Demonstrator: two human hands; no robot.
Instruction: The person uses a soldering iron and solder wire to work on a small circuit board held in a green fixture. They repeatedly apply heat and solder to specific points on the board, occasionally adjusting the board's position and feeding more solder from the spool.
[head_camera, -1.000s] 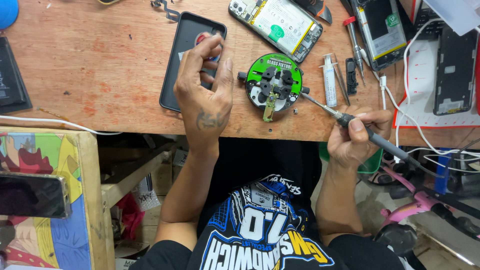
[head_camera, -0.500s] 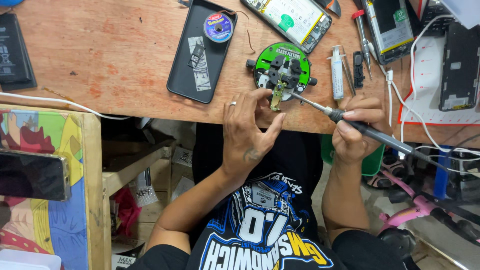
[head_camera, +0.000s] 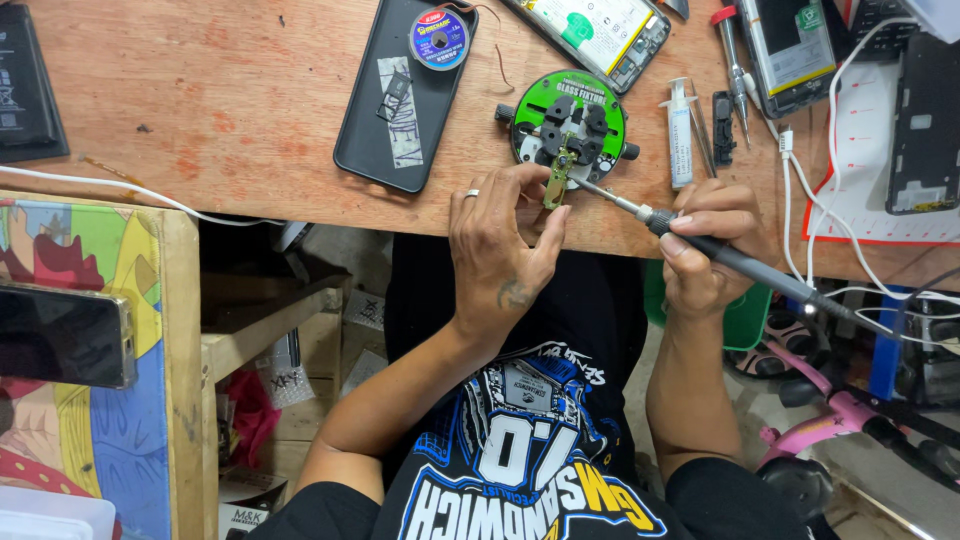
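Note:
A round green fixture with black clamps sits near the front edge of the wooden bench. It holds a small gold-coloured circuit board that hangs toward me. My left hand, a ring on one finger, pinches the lower end of that board with its fingertips. My right hand grips a black soldering iron like a pen. The iron's metal tip touches the board from the right.
A black phone back cover carrying a blue spool of wick lies left of the fixture. A syringe, tweezers, two opened phones, a black frame and white cables crowd the right. A phone rests on a colourful board at the left.
My left hand left the black back cover and came down to the board in the fixture. The spool stayed on the cover. The iron's tip stays at the board.

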